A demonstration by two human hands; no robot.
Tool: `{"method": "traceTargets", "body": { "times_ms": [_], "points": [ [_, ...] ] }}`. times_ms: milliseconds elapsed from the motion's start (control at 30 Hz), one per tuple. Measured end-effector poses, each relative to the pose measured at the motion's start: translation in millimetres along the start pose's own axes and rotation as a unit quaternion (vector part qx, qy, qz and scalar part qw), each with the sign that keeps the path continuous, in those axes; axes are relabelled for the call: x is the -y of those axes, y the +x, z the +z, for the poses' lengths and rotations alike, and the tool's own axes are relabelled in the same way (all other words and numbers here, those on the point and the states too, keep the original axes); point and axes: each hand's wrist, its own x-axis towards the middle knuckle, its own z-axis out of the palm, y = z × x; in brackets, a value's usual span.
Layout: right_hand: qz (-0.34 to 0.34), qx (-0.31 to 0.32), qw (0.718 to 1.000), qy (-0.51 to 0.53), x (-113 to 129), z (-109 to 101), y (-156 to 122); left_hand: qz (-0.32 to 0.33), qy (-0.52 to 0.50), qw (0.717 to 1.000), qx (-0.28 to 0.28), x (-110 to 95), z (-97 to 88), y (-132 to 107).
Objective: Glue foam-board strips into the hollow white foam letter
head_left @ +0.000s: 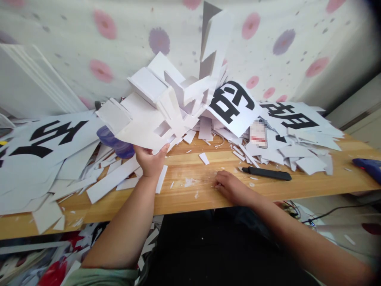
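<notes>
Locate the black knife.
Head view, right of centre: the black knife lies on the wooden table, beyond and right of the right hand, white scraps behind it.

At centre frame, the left hand [150, 161] grips a white cutout form [172, 111]; right of centre, the right hand [231, 184] is near a black cutter [266, 173] on the wooden worktop [181, 200].

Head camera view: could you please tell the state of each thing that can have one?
White cut piece: raised, held in left hand.
Left hand: gripping the piece's lower edge.
Right hand: fingers curled; whether holding anything, unclear.
Black cutter: lying down, blade tip apparently out.
Blue tool: red light on.
Printed sheets: face up.
Table: littered with white scraps.
</notes>
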Motion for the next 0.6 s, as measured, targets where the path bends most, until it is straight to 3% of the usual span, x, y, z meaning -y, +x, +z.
{"method": "traceTargets", "body": {
  "times_ms": [333, 600],
  "points": [
    [-0.045, -0.056, 0.995, 0.068, -5, 8, -1, 0.014, -0.008, 1.000, -0.005, -5, 0.8, 1],
    [-0.051, -0.040, 0.995, 0.082, -7, 3, -1, 0.016, -0.015, 1.000, 0.001, 2, -0.7, 3]
  ]
}}
